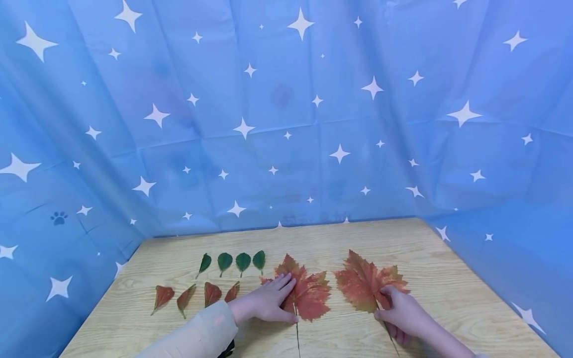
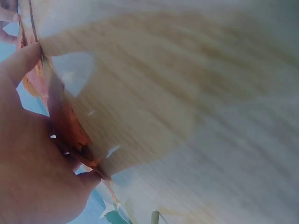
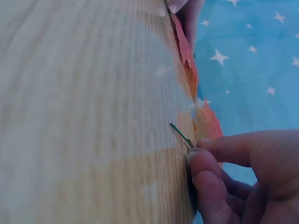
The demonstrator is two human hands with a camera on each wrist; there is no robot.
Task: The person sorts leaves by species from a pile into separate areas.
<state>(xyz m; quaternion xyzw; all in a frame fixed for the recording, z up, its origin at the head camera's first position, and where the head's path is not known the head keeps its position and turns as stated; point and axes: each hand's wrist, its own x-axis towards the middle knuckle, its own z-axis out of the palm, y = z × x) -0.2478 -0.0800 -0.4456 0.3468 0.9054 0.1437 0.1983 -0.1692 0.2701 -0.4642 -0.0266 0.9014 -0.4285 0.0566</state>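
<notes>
My left hand [image 1: 270, 298] rests on a red-orange artificial maple leaf [image 1: 313, 296] that lies on the table, fingers stretched over its left side. Its thumb touches the thin dark stem [image 1: 297, 335], as the left wrist view also shows. To the right, my right hand [image 1: 405, 313] pinches the stem of a second red-orange maple leaf [image 1: 358, 281] between thumb and forefinger. In the right wrist view the stem's green end [image 3: 179, 132] sticks out from the fingertips. The second leaf's blade points away from me.
Four-pointed stars cover the blue curtain [image 1: 277, 149] behind the wooden table [image 1: 447, 293]. Several small green leaves [image 1: 243, 262] form a row at the back left. Several small reddish leaves [image 1: 212, 294] lie in front of them, one partly behind the left hand. A dark object [image 1: 227, 350] shows beneath the left sleeve.
</notes>
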